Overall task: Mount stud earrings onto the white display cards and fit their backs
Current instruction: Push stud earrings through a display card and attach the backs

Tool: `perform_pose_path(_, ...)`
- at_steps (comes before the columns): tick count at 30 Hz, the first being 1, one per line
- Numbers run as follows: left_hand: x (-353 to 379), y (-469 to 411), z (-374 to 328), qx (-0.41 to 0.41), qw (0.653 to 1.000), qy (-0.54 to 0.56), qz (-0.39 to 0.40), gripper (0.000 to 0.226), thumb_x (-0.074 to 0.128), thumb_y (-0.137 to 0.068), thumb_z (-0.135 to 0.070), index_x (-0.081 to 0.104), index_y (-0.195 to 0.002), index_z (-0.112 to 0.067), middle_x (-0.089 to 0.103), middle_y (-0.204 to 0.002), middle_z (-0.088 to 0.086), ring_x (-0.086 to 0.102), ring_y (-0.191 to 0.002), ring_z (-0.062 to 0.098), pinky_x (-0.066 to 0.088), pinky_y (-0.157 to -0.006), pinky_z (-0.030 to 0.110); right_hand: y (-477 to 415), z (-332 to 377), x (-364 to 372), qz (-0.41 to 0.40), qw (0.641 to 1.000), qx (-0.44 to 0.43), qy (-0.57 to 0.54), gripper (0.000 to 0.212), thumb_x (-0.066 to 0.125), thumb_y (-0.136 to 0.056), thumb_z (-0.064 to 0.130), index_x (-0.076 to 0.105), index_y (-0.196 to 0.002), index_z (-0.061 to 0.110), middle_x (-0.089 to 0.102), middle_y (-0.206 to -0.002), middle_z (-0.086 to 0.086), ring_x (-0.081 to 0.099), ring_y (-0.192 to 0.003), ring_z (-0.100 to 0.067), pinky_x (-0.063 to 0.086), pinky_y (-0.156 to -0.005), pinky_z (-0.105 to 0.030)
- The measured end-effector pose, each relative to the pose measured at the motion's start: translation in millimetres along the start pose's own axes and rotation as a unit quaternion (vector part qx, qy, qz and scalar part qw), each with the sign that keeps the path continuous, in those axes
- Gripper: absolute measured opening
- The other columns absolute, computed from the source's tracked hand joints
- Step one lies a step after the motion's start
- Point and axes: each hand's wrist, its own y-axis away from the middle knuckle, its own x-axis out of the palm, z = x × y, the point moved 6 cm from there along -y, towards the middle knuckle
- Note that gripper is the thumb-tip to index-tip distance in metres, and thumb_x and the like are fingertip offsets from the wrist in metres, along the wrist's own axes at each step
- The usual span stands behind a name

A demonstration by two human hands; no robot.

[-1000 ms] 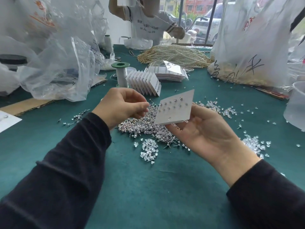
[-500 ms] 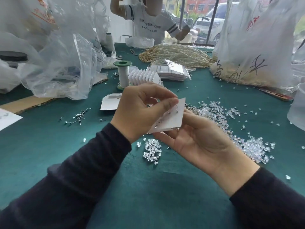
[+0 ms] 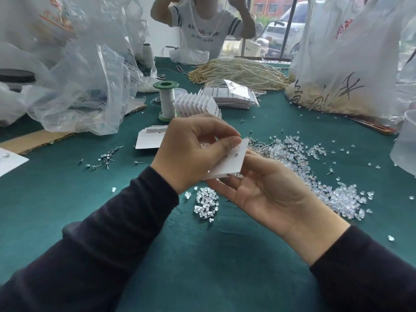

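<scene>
At frame centre a white card (image 3: 227,164) is cradled from below by the curled fingers of the right hand (image 3: 270,192) and pinched at its top edge by the left hand (image 3: 191,152), while seemingly finished cards (image 3: 198,104) are fanned above and many studs (image 3: 107,157) and backs (image 3: 344,199) are left loose.

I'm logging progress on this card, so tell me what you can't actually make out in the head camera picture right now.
1. Head view: most of the face of the white card, hence its stud count, is covered by the left hand.
2. Head view: whether a stud or a back sits between the left fingertips; too small, thumb in front.
3. Head view: the clear tub, cut off by the right edge.
</scene>
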Motion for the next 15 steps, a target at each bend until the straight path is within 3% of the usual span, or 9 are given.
perform_pose_path(5, 2.6, 2.5, -2.8, -0.013, 1.000, 0.005, 0.021, 0.012, 0.070, -0.074, -0.020, 0.070, -0.085, -0.015, 0.068, -0.082, -0.001, 0.064, -0.078, 0.011, 0.053, -0.073, 0.029, -0.1, 1.3, -0.8, -0.009, 1.000, -0.005, -0.004, 0.040, 0.061, -0.070, 0.008, 0.057, -0.110, 0.003, 0.066, -0.091, -0.012, 0.066, -0.078, -0.024, 0.058, -0.073, -0.039)
perform_pose_path(9, 9.7, 5.8, -3.9, -0.028, 0.995, -0.009, 0.096, 0.043, 0.073, -0.059, -0.044, 0.065, -0.099, -0.028, 0.063, -0.104, -0.011, 0.059, -0.102, 0.002, 0.048, -0.093, 0.025, 0.3, 8.4, -3.0, -0.028, 0.998, -0.031, -0.041, 0.044, 0.060, -0.072, 0.005, 0.056, -0.116, -0.004, 0.064, -0.105, -0.018, 0.066, -0.085, -0.024, 0.058, -0.072, -0.034)
perform_pose_path(12, 12.0, 7.7, -6.7, -0.009, 0.992, -0.033, 0.118, 0.061, 0.079, -0.056, -0.040, 0.062, -0.112, -0.021, 0.060, -0.113, -0.009, 0.055, -0.110, 0.001, 0.045, -0.098, 0.026, 0.0, 11.5, -6.6, -0.042, 0.998, -0.042, -0.034, 0.044, 0.061, -0.078, 0.005, 0.055, -0.119, -0.008, 0.062, -0.105, -0.017, 0.064, -0.089, -0.024, 0.055, -0.078, -0.031)
perform_pose_path(15, 15.0, 9.2, -8.4, 0.008, 0.992, -0.059, 0.114, 0.058, 0.076, -0.062, -0.033, 0.061, -0.115, -0.015, 0.061, -0.113, -0.007, 0.056, -0.110, 0.002, 0.047, -0.096, 0.026, 0.4, 13.1, -10.2, -0.070, 0.996, -0.055, -0.017, 0.033, 0.061, -0.077, 0.006, 0.062, -0.106, -0.007, 0.063, -0.094, -0.016, 0.064, -0.078, -0.022, 0.056, -0.067, -0.026)
